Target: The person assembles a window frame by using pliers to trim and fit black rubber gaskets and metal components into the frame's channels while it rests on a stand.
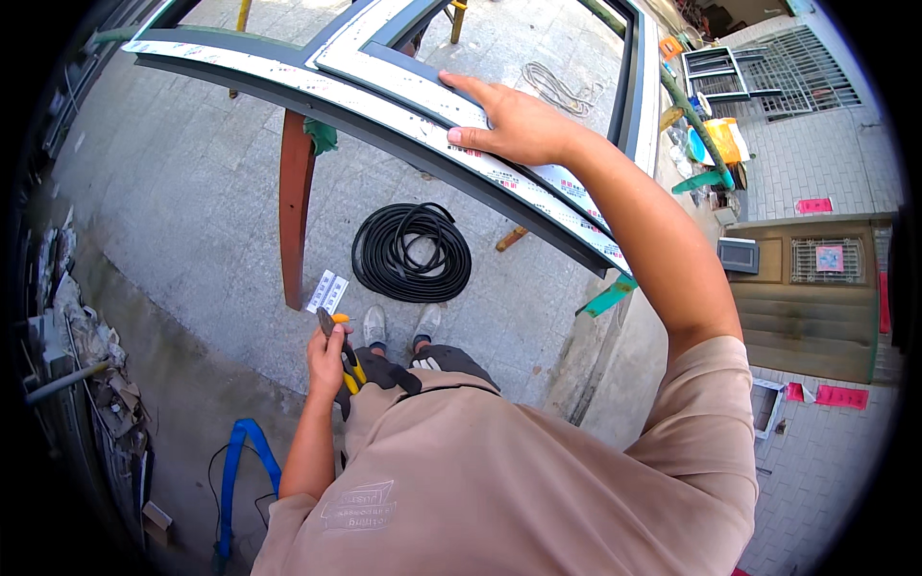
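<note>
My right hand [514, 123] lies on the white-filmed face of a dark grey window frame [423, 108], its fingers stretched out and its thumb apart along the edge. Down by my left hip, my left hand [327, 361] is closed around a pair of pliers [351, 365]. The pliers' dark jaws point away from me, and yellow and black handles show beside the hand. A small orange piece sticks out near the jaws; what it belongs to is unclear. The frame rests raised above the ground on supports, including a reddish-brown leg [295, 216] topped with green cloth.
A coil of black hose or cable [370, 252] lies on the paving before my feet. Beside the brown leg is a white printed sheet [327, 291]. Scrap [91, 350] lines the left side, near a blue strap-like band [230, 470]. Pale rope [557, 86] lies beyond the frame.
</note>
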Demonstrator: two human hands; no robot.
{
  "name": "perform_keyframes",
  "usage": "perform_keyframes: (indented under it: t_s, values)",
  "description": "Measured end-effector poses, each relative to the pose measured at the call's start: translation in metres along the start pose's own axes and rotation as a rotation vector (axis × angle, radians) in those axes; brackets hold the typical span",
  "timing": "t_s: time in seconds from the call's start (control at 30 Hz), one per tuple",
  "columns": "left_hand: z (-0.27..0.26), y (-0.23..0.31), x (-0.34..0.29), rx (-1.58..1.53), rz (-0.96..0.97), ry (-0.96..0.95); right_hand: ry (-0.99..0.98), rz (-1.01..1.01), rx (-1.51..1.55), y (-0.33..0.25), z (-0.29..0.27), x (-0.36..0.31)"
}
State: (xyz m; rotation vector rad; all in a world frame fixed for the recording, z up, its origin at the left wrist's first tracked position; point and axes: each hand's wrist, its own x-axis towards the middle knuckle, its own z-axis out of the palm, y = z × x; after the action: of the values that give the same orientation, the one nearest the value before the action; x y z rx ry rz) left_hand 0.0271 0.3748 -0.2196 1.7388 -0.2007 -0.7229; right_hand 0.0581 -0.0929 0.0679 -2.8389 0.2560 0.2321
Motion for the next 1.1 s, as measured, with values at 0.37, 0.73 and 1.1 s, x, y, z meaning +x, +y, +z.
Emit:
perform_keyframes:
  t_s: [0.37, 0.73, 1.1]
  values:
    - [-0.010, -0.010, 0.004, 0.091, 0.029, 0.052, 0.309, 0.189, 0.067, -0.056, 0.025, 0.044]
    - [-0.013, -0.032, 0.004, 0.122, 0.045, 0.071, 0.284, 0.166, -0.122, -0.058, 0.036, 0.045]
    - [-0.018, -0.015, 0.006, 0.053, -0.036, 0.097, 0.266, 0.186, -0.120, -0.052, 0.037, 0.043]
